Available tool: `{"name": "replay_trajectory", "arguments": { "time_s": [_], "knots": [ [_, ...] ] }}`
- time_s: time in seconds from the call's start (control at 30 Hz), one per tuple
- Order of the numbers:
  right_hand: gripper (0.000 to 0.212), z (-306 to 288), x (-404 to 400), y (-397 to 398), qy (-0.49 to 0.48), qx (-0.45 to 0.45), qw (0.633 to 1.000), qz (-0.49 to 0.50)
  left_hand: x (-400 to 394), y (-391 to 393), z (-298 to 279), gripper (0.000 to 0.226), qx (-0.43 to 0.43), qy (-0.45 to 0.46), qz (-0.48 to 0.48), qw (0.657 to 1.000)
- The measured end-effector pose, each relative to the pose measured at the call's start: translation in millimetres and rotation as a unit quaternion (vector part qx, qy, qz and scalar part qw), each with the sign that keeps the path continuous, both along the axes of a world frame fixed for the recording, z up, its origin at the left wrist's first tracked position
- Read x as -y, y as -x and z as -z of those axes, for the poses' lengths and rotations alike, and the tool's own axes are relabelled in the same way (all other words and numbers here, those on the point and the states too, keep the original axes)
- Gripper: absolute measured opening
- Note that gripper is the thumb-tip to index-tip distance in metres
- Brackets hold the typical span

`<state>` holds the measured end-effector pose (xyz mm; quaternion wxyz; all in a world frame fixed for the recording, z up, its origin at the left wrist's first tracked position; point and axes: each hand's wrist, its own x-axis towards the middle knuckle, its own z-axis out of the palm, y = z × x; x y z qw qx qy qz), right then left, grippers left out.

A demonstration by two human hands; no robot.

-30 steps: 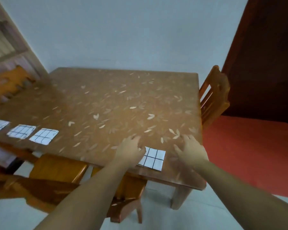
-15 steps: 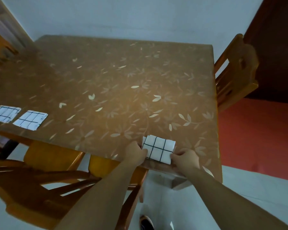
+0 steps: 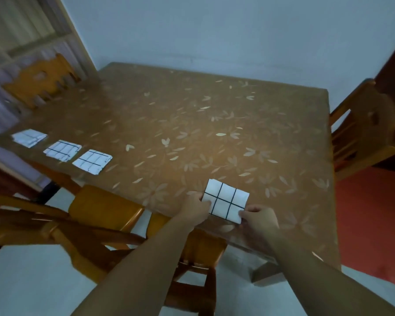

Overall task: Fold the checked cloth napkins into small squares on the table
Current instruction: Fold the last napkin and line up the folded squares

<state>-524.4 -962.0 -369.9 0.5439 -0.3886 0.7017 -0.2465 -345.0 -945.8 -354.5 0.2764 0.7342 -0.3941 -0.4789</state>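
A small folded white napkin with dark check lines lies near the front edge of the brown floral table. My left hand pinches its left edge. My right hand pinches its near right corner. Three more folded checked napkins sit in a row along the table's left edge: one, a second and a third farthest left.
Wooden chairs stand around the table: one tucked under the front edge, one at the right side, one at the far left. A red floor lies to the right, a pale wall behind.
My hands went from resting flat on and beside the napkin to pinching its edges. The view has swung, bringing the three napkins at the left back into sight.
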Motion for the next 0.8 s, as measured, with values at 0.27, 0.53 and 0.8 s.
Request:
{"name": "replay_trajectory", "arguments": {
  "time_s": [0.27,0.53,0.8],
  "knots": [
    [0.009,-35,7,-101,0.030,0.074,0.997,-0.020,-5,-96,-33,0.016,-0.051,0.021,-0.080,0.995],
    [0.020,-19,35,-243,0.023,0.048,0.998,0.017,33,-248,-8,0.033,-0.009,0.055,-0.058,0.997],
    [0.002,18,46,-336,-0.007,0.003,1.000,0.021,49,-347,28,0.038,0.099,0.050,0.018,0.994]
  ]
}}
